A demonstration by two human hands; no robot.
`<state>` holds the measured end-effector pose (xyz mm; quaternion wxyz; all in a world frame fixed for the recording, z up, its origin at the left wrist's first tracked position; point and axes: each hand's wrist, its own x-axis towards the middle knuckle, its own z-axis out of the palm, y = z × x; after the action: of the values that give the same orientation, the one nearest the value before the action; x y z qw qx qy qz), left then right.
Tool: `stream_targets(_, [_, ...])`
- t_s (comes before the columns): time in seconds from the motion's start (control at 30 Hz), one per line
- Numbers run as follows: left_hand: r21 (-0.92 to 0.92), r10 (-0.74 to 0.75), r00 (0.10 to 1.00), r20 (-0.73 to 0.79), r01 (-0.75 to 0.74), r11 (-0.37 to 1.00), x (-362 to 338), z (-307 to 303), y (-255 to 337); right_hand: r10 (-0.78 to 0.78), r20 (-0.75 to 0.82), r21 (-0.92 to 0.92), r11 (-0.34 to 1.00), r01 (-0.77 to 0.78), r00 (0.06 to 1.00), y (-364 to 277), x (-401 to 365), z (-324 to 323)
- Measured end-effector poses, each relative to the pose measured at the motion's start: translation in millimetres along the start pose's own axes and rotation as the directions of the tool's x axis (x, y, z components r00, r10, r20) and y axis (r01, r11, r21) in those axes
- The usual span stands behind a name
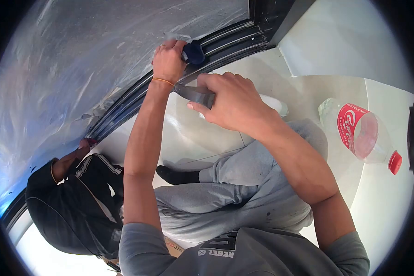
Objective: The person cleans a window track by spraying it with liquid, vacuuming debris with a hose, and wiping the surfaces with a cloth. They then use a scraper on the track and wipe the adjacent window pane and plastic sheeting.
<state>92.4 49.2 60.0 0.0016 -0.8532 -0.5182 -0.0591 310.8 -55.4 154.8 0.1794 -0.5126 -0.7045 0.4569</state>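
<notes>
My left hand point(169, 62) is on the dark metal track point(230, 42), its fingers closed on a dark blue cloth point(194, 53) that lies over the rails. Just below and to the right, my right hand point(232, 99) is wrapped round a grey tool point(195, 95), whose narrower end points left toward my left wrist. What kind of tool it is, I cannot make out. An orange band circles my left wrist.
At the right stands a clear bottle point(359, 133) with a red label and cap. A white object point(273, 105) lies behind my right forearm. A co-worker in black point(73, 207) crouches at the left, one hand at the track. Plastic sheeting point(78, 64) hangs beyond it.
</notes>
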Motion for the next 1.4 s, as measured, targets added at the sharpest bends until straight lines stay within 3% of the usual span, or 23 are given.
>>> stream_targets(0.03, [0.019,0.011,1.0,-0.011,-0.011,1.0,1,4,1,0.027,0.053,-0.008,1.0,-0.027,0.998,-1,1,-3])
stream_targets(0.47, [0.027,0.069,0.997,-0.032,-0.068,0.997,11,26,8,0.008,0.046,-0.008,1.0,-0.008,0.999,-4,0,5])
stream_targets(0.57, [-0.016,0.046,0.997,-0.064,-0.047,0.999,1,30,5,0.004,0.024,0.005,1.0,-0.004,1.0,-3,0,5])
stream_targets(0.67, [-0.235,-0.097,0.977,-0.188,0.051,0.971,-16,41,1,0.018,0.048,-0.013,1.0,-0.017,0.999,-1,1,4])
stream_targets(0.8, [-0.301,-0.056,0.996,-0.064,0.034,0.953,-20,30,-1,0.037,0.081,-0.036,0.999,-0.034,0.996,-4,1,5])
stream_targets(1.0, [-0.184,-0.084,0.996,-0.009,0.081,0.98,6,27,7,0.031,0.072,-0.049,0.998,-0.027,0.997,-5,0,7])
stream_targets(1.13, [-0.189,-0.234,0.965,-0.121,0.209,0.959,6,42,20,0.066,0.122,-0.024,0.998,-0.063,0.99,-10,0,-1])
stream_targets(1.2, [-0.239,-0.301,0.939,-0.169,0.257,0.936,1,48,25,0.027,0.072,-0.013,1.0,-0.026,0.997,-6,-1,4])
stream_targets(1.3, [-0.108,-0.225,0.939,-0.259,0.203,0.973,-8,53,28,0.034,0.074,-0.042,0.999,-0.031,0.997,-4,0,7])
stream_targets(1.4, [-0.098,-0.177,0.961,-0.211,0.159,0.982,-19,52,32,0.052,0.087,-0.039,0.998,-0.048,0.995,-4,2,10])
